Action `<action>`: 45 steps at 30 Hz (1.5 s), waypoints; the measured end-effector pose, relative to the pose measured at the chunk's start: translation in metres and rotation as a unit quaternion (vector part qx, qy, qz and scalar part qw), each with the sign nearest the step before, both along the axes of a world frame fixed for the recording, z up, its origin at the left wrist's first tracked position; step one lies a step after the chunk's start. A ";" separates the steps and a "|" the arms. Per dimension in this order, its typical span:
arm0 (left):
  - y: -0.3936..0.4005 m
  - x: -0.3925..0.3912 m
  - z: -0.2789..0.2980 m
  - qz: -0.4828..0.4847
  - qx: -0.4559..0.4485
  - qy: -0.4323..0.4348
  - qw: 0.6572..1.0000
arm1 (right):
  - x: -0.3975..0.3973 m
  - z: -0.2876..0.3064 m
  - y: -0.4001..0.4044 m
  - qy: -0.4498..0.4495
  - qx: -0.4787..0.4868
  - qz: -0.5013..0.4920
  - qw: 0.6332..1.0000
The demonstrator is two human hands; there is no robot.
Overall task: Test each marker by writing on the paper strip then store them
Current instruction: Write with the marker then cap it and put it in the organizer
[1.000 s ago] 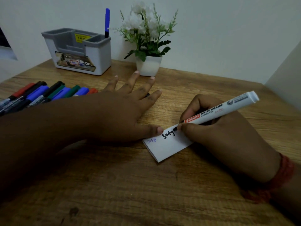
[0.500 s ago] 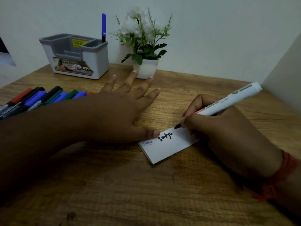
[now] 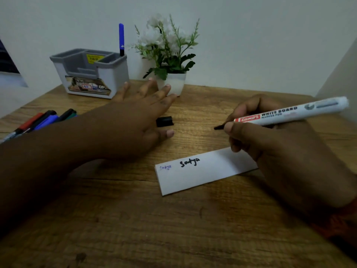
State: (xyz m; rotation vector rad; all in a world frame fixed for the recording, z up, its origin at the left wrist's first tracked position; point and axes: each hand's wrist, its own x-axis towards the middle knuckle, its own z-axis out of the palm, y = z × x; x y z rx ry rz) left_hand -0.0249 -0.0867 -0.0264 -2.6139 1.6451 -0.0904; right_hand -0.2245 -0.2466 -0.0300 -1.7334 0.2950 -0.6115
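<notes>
A white paper strip [image 3: 208, 172] lies on the wooden table, with a small blue word and a larger black word written on it. My right hand [image 3: 270, 144] grips a white whiteboard marker [image 3: 289, 114], its black tip lifted off the strip and pointing left. My left hand [image 3: 135, 120] hovers open, fingers spread, its thumb just below the black marker cap [image 3: 164, 121] on the table. Several capped markers [image 3: 41, 119] lie at the left, partly hidden by my forearm. A blue marker [image 3: 121, 38] stands in the grey organizer [image 3: 90, 74].
A white pot with an artificial plant [image 3: 170, 55] stands behind my left hand near the wall. The wall closes the table at the back and right. Bare wood stretches in front of the strip.
My right hand lifted the marker off the strip after finishing the black word. My left hand left the strip's corner and moved up toward the cap.
</notes>
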 end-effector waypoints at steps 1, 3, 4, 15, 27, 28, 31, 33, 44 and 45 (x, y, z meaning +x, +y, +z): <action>-0.001 0.000 0.000 0.003 -0.002 -0.009 1.000 | 0.000 0.000 -0.001 0.002 -0.012 -0.003 1.000; -0.002 0.000 0.000 0.005 -0.021 -0.016 1.000 | -0.001 0.000 -0.002 0.011 -0.022 -0.006 1.000; -0.002 0.001 0.000 0.005 -0.033 -0.014 0.999 | -0.002 0.000 -0.002 0.012 -0.017 -0.004 1.000; -0.007 0.001 -0.001 -0.056 -0.152 0.007 0.987 | 0.003 -0.001 0.001 -0.005 0.047 0.017 0.999; -0.003 -0.024 0.009 -0.132 -0.249 0.029 0.959 | 0.003 0.001 0.000 -0.048 0.069 0.047 0.995; -0.004 -0.025 0.009 -0.135 -0.250 0.025 0.958 | 0.003 0.001 0.000 -0.047 0.069 0.047 0.995; -0.004 -0.029 0.009 -0.141 -0.248 0.014 0.958 | 0.004 0.000 0.001 -0.039 0.066 0.049 0.996; -0.004 -0.032 0.009 -0.149 -0.248 0.013 0.957 | 0.004 0.000 0.002 -0.032 0.062 0.051 0.996; -0.004 -0.033 0.009 -0.191 -0.263 -0.007 0.946 | 0.003 0.002 0.004 -0.033 0.051 0.060 0.996; -0.003 -0.033 0.009 -0.191 -0.264 -0.006 0.945 | 0.003 0.002 0.003 -0.030 0.036 0.057 0.997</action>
